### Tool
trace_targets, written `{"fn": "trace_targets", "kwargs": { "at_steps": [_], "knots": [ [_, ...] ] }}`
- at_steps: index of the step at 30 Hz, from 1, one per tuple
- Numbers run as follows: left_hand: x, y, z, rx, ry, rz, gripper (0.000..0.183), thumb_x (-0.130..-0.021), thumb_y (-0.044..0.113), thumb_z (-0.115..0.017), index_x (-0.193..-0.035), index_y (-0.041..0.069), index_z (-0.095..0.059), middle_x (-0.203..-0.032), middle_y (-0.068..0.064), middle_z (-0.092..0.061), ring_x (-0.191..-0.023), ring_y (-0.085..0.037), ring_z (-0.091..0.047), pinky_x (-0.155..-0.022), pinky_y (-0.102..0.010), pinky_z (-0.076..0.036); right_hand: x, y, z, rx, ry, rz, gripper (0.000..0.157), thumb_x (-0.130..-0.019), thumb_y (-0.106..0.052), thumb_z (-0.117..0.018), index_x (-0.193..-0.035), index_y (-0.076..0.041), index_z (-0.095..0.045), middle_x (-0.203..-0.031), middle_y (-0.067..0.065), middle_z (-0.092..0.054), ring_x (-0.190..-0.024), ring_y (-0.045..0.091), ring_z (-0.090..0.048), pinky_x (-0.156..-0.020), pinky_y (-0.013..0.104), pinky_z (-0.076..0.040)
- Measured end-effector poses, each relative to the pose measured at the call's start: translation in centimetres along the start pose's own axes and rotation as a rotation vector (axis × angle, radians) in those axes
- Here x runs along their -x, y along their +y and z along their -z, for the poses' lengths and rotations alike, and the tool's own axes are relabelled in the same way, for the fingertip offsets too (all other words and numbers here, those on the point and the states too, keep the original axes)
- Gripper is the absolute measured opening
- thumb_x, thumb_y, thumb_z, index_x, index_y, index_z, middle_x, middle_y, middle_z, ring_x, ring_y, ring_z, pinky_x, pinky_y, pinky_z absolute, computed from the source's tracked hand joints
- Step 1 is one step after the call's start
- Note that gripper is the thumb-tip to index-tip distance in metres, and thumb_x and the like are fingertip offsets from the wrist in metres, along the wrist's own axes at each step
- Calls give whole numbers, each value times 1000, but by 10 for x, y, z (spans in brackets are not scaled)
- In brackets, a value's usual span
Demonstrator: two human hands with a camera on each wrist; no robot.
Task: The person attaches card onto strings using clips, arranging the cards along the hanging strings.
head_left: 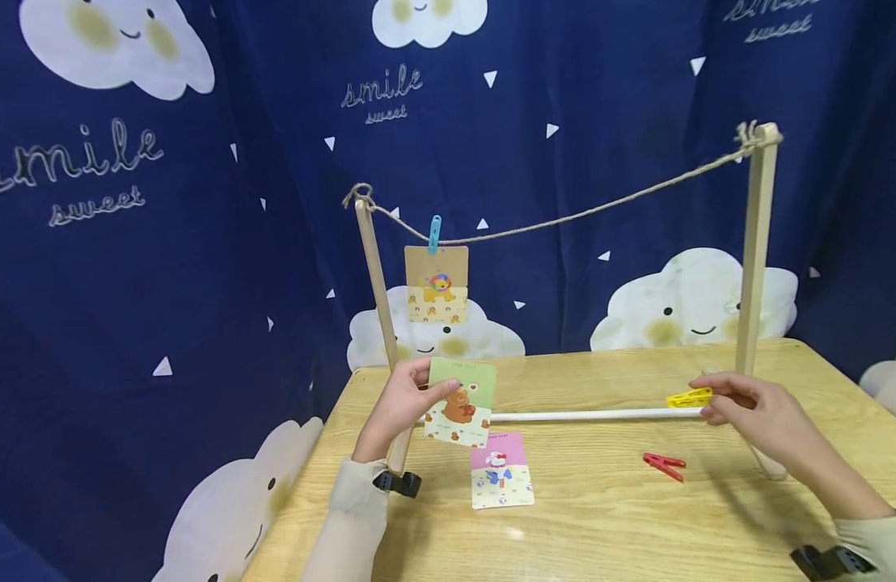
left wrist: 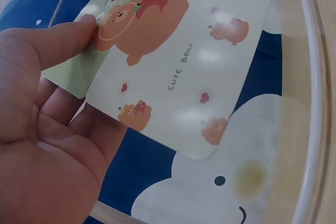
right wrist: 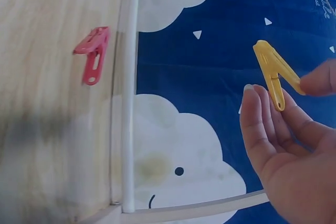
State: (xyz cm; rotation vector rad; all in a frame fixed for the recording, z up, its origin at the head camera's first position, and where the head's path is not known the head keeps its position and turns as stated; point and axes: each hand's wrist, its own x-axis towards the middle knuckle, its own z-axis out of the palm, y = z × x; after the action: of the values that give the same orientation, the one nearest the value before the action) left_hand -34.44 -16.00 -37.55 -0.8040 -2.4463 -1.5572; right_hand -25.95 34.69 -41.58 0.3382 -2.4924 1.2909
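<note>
My left hand [head_left: 407, 400] pinches a green and cream bear card [head_left: 460, 404] between thumb and fingers, held up beside the left post. In the left wrist view the thumb lies over the printed face of the card [left wrist: 173, 61], with fingers behind it. My right hand [head_left: 764, 416] holds a yellow clothespin [head_left: 690, 398] near the right post; in the right wrist view thumb and fingers are on the handles of the clothespin [right wrist: 272, 72]. A red clothespin [head_left: 665, 466] and a pink rabbit card [head_left: 502, 470] lie on the table.
A twine line [head_left: 586, 213] sags between the left wooden post [head_left: 376, 279] and the right post [head_left: 757, 250]. A blue clothespin [head_left: 435, 233] holds a lion card [head_left: 437, 284] on it near the left. A white bar [head_left: 593, 415] joins the posts low over the table [head_left: 586, 533].
</note>
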Motion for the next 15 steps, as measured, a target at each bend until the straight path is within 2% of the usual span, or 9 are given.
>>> {"fn": "trace_targets", "kwargs": {
  "at_steps": [4,8,11,14,15],
  "knots": [
    [-3,4,-1,-4,-5,2,28,-94,38,-77,-91,13,-65,-61,3,-33,-54,-14,-30,-53,-27,-29,-4,-8,4,14,11,3,32,-108,-21,-58,-131,0,-64,-95,-8,-74,-81,9,-73,-68,20,-56],
    [-5,9,-1,-1,6,-9,43,-93,40,-79,-78,11,-51,-62,3,-26,-54,-16,-26,-53,-28,-27,-10,-17,6,25,21,10,31,-107,-23,-59,-129,-2,-65,-91,-5,-75,-79,9,-73,-68,19,-56],
    [-7,13,-2,0,21,-28,58,-92,39,-80,-72,9,-34,-63,3,-22,-55,-17,-24,-54,-28,-27,-14,-25,8,15,32,22,29,-106,-21,-61,-128,-3,-66,-90,-7,-75,-79,9,-73,-68,19,-56],
    [-9,16,-4,2,31,-39,58,-92,39,-80,-71,9,-35,-62,3,-24,-54,-16,-27,-54,-28,-28,-18,-32,10,19,34,21,31,-105,-23,-63,-130,-4,-66,-91,-8,-76,-79,8,-72,-68,19,-56],
    [-10,17,-4,6,33,-43,53,-92,38,-79,-71,10,-41,-61,2,-26,-54,-16,-29,-54,-28,-29,-19,-35,11,27,33,18,33,-105,-24,-64,-130,-4,-66,-91,-8,-75,-79,7,-72,-68,19,-56]
  ]
}}
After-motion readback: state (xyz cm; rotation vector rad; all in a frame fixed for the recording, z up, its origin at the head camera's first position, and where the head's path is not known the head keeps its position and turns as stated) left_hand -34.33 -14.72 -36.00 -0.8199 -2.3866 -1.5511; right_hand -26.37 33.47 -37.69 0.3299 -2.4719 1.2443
